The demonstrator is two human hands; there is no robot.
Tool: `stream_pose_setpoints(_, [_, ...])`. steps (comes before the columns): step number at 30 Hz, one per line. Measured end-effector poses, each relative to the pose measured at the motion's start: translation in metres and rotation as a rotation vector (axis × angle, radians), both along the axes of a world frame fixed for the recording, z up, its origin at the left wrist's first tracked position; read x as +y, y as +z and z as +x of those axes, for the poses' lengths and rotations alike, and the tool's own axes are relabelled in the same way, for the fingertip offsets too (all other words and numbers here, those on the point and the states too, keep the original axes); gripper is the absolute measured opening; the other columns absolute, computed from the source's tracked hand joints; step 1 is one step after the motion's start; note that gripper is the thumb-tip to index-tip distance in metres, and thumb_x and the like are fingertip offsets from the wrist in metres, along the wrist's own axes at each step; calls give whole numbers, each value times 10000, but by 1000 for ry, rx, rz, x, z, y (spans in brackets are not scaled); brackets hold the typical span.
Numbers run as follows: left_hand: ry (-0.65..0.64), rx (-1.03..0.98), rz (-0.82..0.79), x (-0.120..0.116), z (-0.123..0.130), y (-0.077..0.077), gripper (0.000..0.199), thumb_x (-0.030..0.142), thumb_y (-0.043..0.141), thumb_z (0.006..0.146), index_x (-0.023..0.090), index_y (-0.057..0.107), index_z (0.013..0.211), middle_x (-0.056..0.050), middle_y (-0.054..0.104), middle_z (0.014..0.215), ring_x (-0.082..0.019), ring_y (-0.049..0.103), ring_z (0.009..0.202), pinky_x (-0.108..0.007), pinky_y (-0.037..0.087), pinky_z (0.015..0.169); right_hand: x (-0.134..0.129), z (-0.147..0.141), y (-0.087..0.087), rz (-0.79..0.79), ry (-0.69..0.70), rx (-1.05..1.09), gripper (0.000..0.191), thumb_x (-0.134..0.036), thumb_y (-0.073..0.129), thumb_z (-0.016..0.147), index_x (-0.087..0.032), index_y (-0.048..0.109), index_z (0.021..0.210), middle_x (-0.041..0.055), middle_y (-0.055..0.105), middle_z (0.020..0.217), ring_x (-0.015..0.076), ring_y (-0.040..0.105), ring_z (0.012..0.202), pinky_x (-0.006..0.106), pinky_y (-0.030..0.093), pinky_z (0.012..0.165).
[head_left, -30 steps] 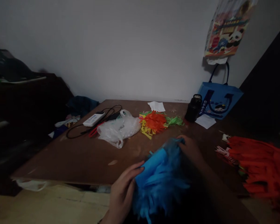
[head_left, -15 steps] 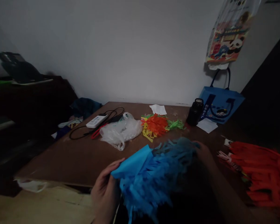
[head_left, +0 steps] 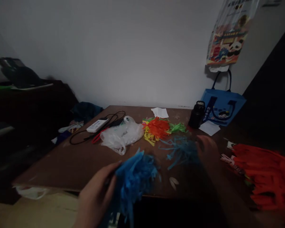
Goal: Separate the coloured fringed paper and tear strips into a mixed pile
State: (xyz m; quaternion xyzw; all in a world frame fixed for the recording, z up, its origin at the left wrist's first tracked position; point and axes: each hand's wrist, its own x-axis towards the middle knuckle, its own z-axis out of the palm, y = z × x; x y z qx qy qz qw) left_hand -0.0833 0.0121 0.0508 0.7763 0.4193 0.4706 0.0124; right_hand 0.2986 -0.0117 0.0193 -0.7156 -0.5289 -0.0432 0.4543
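Observation:
My left hand is closed around a bunch of blue fringed paper at the table's front edge, its strips hanging down. On the other side, my right hand, smeared by motion, grips a second bunch of blue paper strips over the table, its loose ends fanning to the left. The two blue bunches are apart. Beyond them lies a pile of shredded paper: orange strips on top, yellow strips at the left and green strips at the right.
A clear plastic bag, a white power strip and dark cables are on the table's left. Red fringed paper covers the right. Behind stand a black bottle and a blue tote bag; white paper lies near the wall.
The blue paper, together between my hands before, now shows as two separate bunches. My left hand has moved left and down; the table between the hands has come into view.

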Motion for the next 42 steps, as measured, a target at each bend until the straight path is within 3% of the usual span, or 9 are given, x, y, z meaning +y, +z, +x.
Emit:
stream_pose_setpoints(2, [-60,144,55,3,20,-7,235,315,490,922,198,649,1051,-48,762,924,-202,737,769,-288,598,688,-21,-49,14,35,219,-90,158,-319,519,890,-256,642,966,46,673,1007,227,572,1022,401,399,964])
stream_pose_setpoints(4, [-100,202,72,2,41,-12,232,282,444,948,176,623,1049,-57,755,890,-185,735,753,-268,589,679,-40,-99,22,110,617,-272,129,-251,531,914,-231,611,1013,35,681,973,201,585,950,403,392,948])
stream_pose_setpoints(7, [-115,201,58,-3,65,-13,209,256,424,956,176,609,1011,-43,746,825,-170,727,704,-248,574,635,-51,-149,20,59,681,-319,267,-392,637,866,-178,598,1021,56,671,942,223,572,877,422,388,875])
stream_pose_setpoints(9, [-108,175,35,-6,73,-12,180,241,436,948,179,601,988,-38,741,810,-165,723,686,-235,563,610,-48,-162,12,12,630,-308,119,-297,609,883,-187,618,928,36,663,870,209,563,815,402,383,816])
stream_pose_setpoints(12, [-124,141,-14,-6,72,-10,138,220,471,929,187,593,983,-32,733,815,-158,712,682,-223,555,624,-41,-157,0,17,592,-174,156,-121,527,882,-199,626,789,12,647,790,173,560,762,355,376,769])
stream_pose_setpoints(20, [-386,249,-63,2,55,-17,390,62,407,893,253,590,1179,-89,596,1159,-158,664,922,-227,543,743,-37,-131,0,-107,612,238,113,-120,728,730,-217,692,686,-22,678,703,144,608,722,265,430,697])
stream_pose_setpoints(25, [-500,203,-24,1,48,-23,398,31,407,853,270,650,1056,-70,540,1144,-158,627,886,-242,526,711,-37,-126,9,-216,661,353,97,-141,752,686,-213,698,649,-22,670,674,148,606,694,258,421,656])
stream_pose_setpoints(29, [-519,132,-61,-1,50,-18,328,38,428,858,252,662,944,-53,548,1085,-154,608,883,-237,508,720,-38,-121,19,-308,837,489,41,-239,741,752,-211,735,723,-16,685,728,142,625,721,251,430,680])
stream_pose_setpoints(42, [-524,23,-142,-7,60,-13,274,28,459,876,228,629,956,-34,567,995,-132,605,893,-202,493,763,-36,-141,21,-257,745,328,72,-147,714,735,-218,729,730,-15,637,752,131,601,729,248,408,665])
